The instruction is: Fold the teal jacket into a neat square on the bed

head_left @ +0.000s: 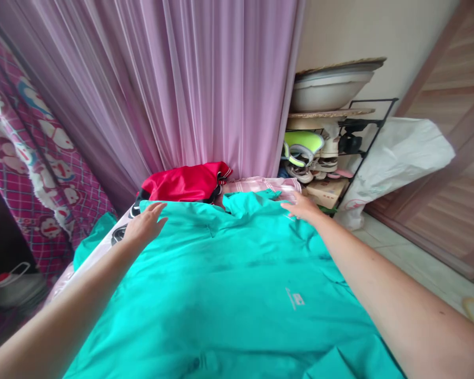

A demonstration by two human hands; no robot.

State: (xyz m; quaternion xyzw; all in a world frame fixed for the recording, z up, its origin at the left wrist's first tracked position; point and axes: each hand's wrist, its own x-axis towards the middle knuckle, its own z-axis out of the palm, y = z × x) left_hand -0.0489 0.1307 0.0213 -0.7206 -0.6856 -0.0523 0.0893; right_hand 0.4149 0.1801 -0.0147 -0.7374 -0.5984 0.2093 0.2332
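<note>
Left hand (145, 226), right hand (302, 206) splayed over teal shirt (217, 295).

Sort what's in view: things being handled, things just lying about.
Being handled:
teal shirt
left hand
right hand

Lying about:
red garment
pink cloth
shoe rack
white sack
basin

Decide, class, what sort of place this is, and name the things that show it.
Probably a bedroom in a home: a sheer lilac curtain, a black metal rack holding shoes, and a pink checked cartoon-print fabric hanging.
</note>
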